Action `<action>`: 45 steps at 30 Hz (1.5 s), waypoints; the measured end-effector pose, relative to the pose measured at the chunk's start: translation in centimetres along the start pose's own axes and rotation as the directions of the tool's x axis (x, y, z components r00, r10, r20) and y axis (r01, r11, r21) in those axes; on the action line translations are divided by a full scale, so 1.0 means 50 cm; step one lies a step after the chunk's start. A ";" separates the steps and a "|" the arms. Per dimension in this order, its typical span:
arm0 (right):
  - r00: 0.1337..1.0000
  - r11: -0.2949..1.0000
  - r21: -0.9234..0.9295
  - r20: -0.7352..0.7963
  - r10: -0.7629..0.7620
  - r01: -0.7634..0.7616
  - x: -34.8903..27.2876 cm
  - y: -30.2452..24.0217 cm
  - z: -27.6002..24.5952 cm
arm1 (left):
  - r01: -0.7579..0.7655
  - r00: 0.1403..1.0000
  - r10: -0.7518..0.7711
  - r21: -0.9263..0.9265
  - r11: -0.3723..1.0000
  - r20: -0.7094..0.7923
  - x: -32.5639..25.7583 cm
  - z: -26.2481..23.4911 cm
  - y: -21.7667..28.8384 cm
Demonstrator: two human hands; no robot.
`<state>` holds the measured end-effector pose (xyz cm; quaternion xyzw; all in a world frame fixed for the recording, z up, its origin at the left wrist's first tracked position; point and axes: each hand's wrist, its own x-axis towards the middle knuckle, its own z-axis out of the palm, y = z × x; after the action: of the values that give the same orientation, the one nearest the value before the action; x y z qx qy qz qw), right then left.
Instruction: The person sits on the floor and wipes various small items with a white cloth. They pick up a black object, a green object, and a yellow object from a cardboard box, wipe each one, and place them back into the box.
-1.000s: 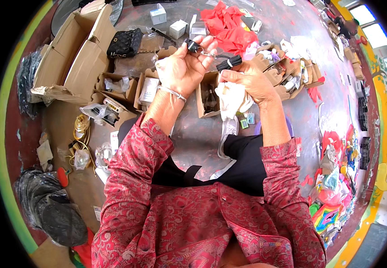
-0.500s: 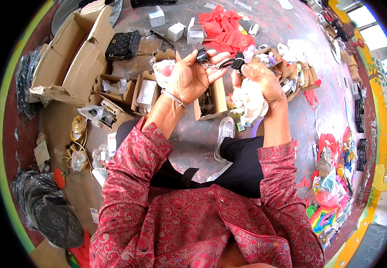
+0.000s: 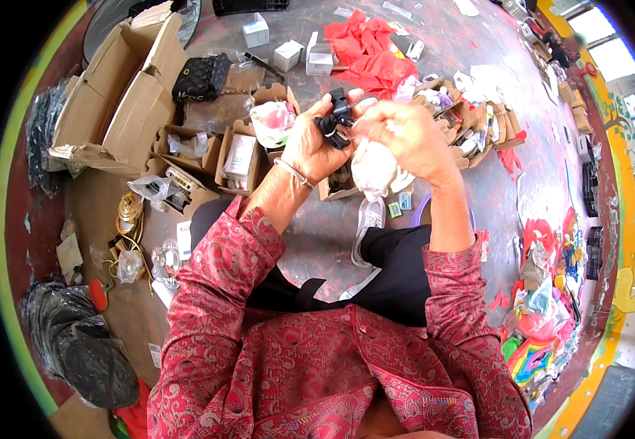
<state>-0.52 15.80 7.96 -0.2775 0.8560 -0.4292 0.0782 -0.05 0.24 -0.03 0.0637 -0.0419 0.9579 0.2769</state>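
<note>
My left hand [image 3: 312, 148] is palm up, with its fingers curled around a black bundled cord [image 3: 330, 130]. A small black block [image 3: 340, 101] lies at the upper end of the bundle, by the fingertips. Close against it is my right hand [image 3: 405, 135], its fingers bent and partly smeared by motion. From the right hand hangs a crumpled white cloth [image 3: 374, 170], held below the fingers. Whether the right fingertips also touch the cord is hard to make out. Beneath both hands stands an open cardboard box [image 3: 338, 189], mostly hidden.
Small cardboard boxes [image 3: 238, 157] with packed goods stand left of my hands, beside a large open carton [image 3: 116, 95] and a black quilted bag [image 3: 202, 77]. Red cloth [image 3: 365, 55] lies ahead. Right are a filled carton [image 3: 511, 126] and a colourful pile [image 3: 540, 314].
The cord bundle has moved from between my hands into my left palm. My right hand has shifted left, bringing the white cloth along.
</note>
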 end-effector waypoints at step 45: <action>0.753 0.749 0.102 0.002 0.658 -0.654 -0.141 0.739 -0.157 | 0.292 0.766 0.143 0.538 0.791 -0.627 0.025 -0.045 0.002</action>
<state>-12.64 42.70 -16.68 0.0517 0.8784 -0.4198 0.2226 -1.35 1.06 -2.07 -0.1784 0.3669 0.8694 0.2787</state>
